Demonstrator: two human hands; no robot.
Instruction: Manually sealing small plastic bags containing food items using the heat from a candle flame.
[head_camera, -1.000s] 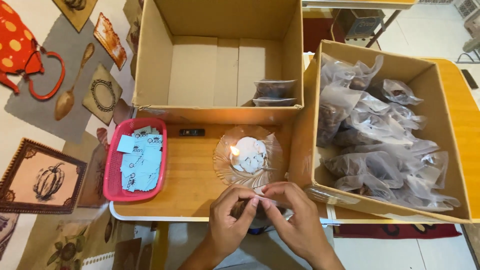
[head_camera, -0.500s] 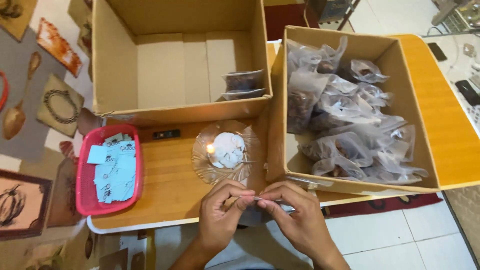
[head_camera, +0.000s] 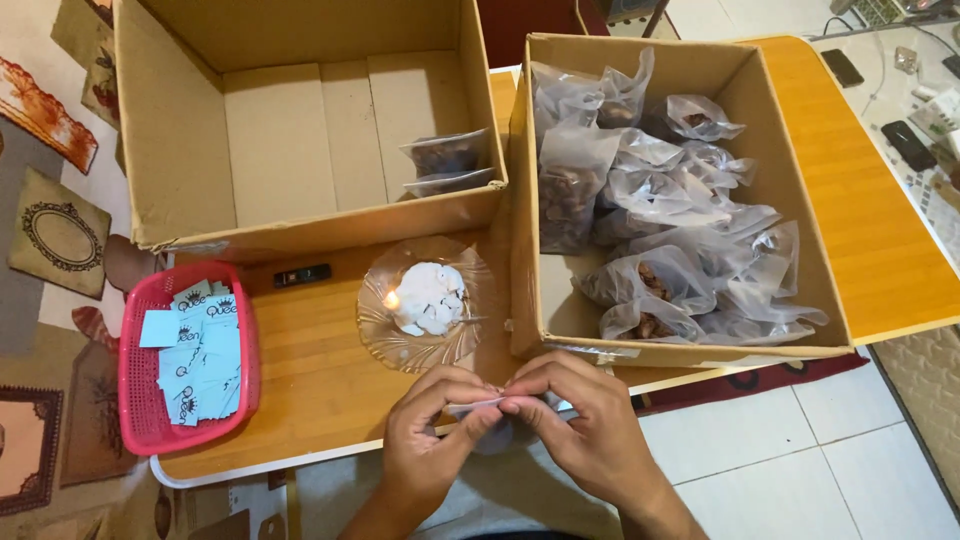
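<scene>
I see both hands meeting at the near edge of the wooden table (head_camera: 330, 390): my left hand (head_camera: 432, 440) and right hand (head_camera: 585, 430) each pinch the top edge of a small clear plastic bag (head_camera: 478, 407) between thumb and fingertips, holding it flat just off the table's front edge. Just beyond the hands a glass dish (head_camera: 378, 335) holds a lit candle (head_camera: 392, 299) in white wax. A pink basket (head_camera: 135, 420) of pale blue paper labels (head_camera: 200, 355) sits at the near left corner. The cardboard box (head_camera: 690, 352) along the right edge holds filled bags, and another box (head_camera: 170, 150) stands at the far left.
</scene>
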